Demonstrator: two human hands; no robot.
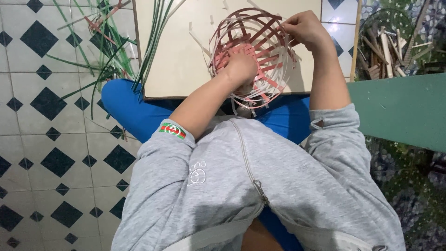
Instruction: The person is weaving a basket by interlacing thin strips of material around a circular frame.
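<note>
Red and white flat strips, woven into a half-built round basket (253, 56), sit on the cream square board (176, 60) across my lap, toward the board's 3 o'clock side. Loose white strip ends stick out past the basket's 6 o'clock edge, over the board's near edge.

My left hand (240, 67) is inside the basket, fingers curled and pressed against the woven bottom. Whether it pinches a strip: cannot tell, the fingertips are hidden.

My right hand (304, 29) is at the basket's 2 o'clock rim, fingers bunched and pinching a strip at the rim.

Long green strips (153, 42) lie fanned over the board's 9 o'clock edge. More green strips with a few red ones (100, 32) lie on the black-and-white diamond tile floor (42, 116) at 10 o'clock.

At 3 o'clock, well apart from the basket, a green bench top (399, 107); beyond it a wire basket of wooden-handled tools (385, 46). Grey zip hoodie sleeves (162, 158) pushed up, blue trousers (125, 107) under the board.
</note>
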